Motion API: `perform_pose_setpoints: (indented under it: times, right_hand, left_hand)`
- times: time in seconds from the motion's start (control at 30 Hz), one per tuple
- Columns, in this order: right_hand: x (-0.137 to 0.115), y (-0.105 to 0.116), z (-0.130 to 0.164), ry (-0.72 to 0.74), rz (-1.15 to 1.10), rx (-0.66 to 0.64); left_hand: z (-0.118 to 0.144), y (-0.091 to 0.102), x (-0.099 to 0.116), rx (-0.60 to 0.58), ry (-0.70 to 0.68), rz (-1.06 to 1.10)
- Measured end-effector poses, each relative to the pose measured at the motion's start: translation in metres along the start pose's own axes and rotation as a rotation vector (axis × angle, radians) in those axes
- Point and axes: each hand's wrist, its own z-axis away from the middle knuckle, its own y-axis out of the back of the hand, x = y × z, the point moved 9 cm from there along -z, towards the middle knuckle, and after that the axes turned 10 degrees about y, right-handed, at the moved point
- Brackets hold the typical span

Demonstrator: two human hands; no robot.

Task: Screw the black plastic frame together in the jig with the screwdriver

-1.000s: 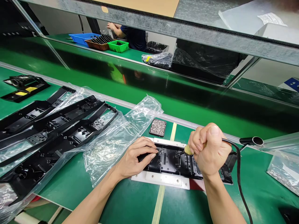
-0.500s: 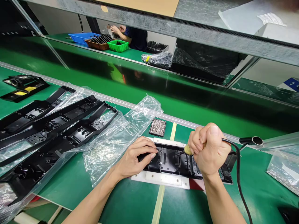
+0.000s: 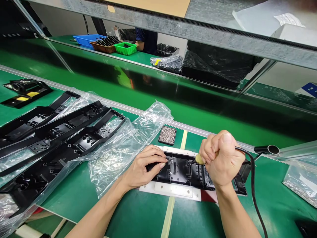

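Right hand [image 3: 224, 160]: clenched into a full fist around the handle of a corded tool [image 3: 199, 159], lower right of centre in the frame. Only the yellowish collar and the dark tip show below the fist; the tip points down and left onto the black plastic part [image 3: 180, 170]. The black cable [image 3: 252, 185] leaves the fist at the right and runs down toward the lower edge of the frame.

Left hand [image 3: 143, 168]: open and laid flat, palm down, fingers bent slightly, pressing on the left end of the black plastic part. The fingertips [image 3: 162, 162] rest on the part's upper surface, near the tool tip but apart from it.

The black plastic part lies in a white fixture [image 3: 170, 191] on the green tabletop [image 3: 138, 215], lower centre of the frame, between the two hands.

Just above the fixture stands a small dark tray of screws [image 3: 167, 135]. To the left, crumpled clear bags [image 3: 128, 145] lie on the tabletop, with a stack of long black frames [image 3: 61, 138] further left, partly wrapped in plastic. In the upper left of the frame, bins [image 3: 106, 44] stand on a farther bench, and a person's dark sleeve [image 3: 146, 38] shows behind them.
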Motion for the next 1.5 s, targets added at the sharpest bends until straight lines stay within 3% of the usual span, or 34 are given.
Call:
perform_pose_setpoints:
  times: [1.5]
  right_hand:
    - [0.0024,-0.0007,0.0021,0.005,0.011,-0.025]
  left_hand:
    - [-0.0004,-0.0002,0.0004,-0.008,-0.008,-0.015]
